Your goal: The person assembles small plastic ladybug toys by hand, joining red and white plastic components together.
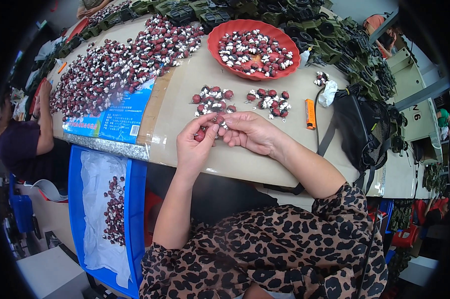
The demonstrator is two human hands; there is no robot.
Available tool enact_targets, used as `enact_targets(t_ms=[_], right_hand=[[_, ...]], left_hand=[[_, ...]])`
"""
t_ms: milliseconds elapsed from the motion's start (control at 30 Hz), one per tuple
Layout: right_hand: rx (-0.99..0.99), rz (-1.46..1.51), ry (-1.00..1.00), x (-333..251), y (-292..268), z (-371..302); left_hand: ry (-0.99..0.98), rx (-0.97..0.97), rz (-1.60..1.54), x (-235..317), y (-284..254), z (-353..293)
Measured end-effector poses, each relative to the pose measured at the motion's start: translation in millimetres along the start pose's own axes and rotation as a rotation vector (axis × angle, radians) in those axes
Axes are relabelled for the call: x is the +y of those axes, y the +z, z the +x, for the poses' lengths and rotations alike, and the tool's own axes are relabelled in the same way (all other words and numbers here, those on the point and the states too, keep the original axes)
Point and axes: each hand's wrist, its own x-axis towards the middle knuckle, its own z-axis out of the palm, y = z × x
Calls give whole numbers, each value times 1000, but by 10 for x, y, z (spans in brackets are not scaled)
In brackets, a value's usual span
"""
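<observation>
Work in hand: the person joins small dark-red and white pieces [216, 121] at the front edge of the worktop [185, 94], held between both hands
Left hand: the left hand [195, 142] is clenched around one dark-red piece [200, 134], thumb and fingers pinching it from above
Right hand: the right hand [250, 132] pinches the cluster of red and white pieces at its fingertips, touching the left hand's fingers
Done, as it seems: two small groups [212, 98] and [269, 99] lie just beyond the hands, and a blue crate [137, 209] lined with white plastic below the worktop's edge holds a thin strip of the same pieces [115, 209]
Left, as it seems: a very large heap [120, 62] covers the far left of the worktop and a red tray [255, 27] is well filled, so by this judgement most of the work remains
Look of the pieces: small, rounded, glossy dark red, each paired with a white bit; finer shape too small to tell
Nearby: an orange lighter [310, 113] lies right of the small groups, a black mesh bag [364, 129] beyond it, and green toy vehicles [334, 35] line the far edge
Others: another person's arm [45, 119] rests at the left end of the worktop
</observation>
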Motion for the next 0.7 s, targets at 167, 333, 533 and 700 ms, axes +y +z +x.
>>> enact_targets(t_ms=[167,333,533,700], right_hand=[[2,-10,12,-1,-10,1],[34,-1,-49,-1,52,-16],[87,-175,-162,-10,42,-17],[132,-225,-153,-32,84,-33]], left_hand=[[0,9,47,-27,-7,5],[-45,-4,17,24,7,0],[-24,-55,-22,24,-17,-3],[-37,-47,-9,44,-20,-4]])
